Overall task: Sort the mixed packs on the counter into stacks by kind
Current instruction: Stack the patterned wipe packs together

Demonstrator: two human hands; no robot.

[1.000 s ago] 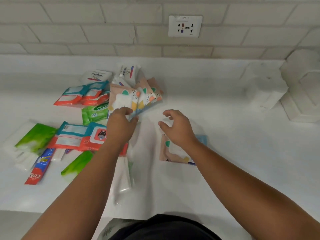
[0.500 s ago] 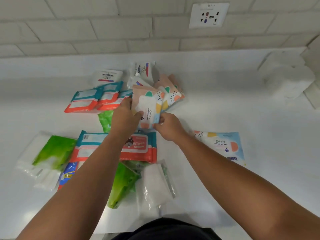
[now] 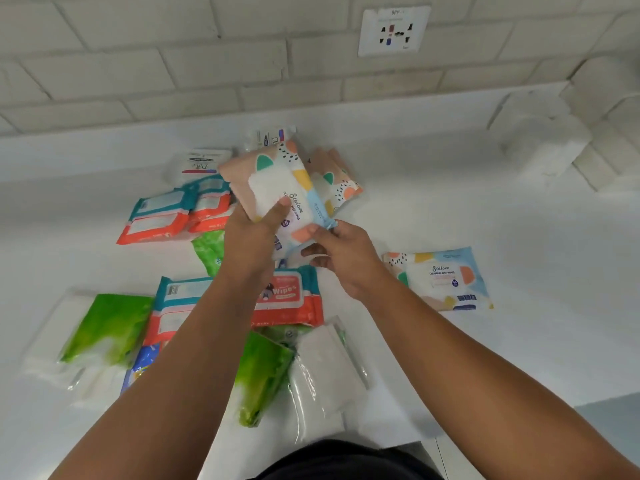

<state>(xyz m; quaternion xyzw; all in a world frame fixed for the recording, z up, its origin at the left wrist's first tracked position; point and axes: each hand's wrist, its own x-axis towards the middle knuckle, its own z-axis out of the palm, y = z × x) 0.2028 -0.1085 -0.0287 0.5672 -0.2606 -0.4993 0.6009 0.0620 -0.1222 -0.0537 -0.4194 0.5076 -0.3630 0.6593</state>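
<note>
Pack of wipes (image 3: 277, 181) now lifted: left hand (image 3: 249, 240) grips it, right hand (image 3: 346, 261) pinches its corner; likely bound for matching pack (image 3: 436, 278).

A wide-angle camera sits on the person's head, above the near edge of the white counter (image 3: 485, 220), looking forward and steeply down. The left hand (image 3: 252, 237) and right hand (image 3: 343, 258) reach in from the near edge and meet mid-frame, gripping a pastel patterned plastic wipes pack (image 3: 277, 181) close below the lens. The far white brick-tile wall (image 3: 138, 64) and white wall socket (image 3: 394, 31) cross the top.
</note>
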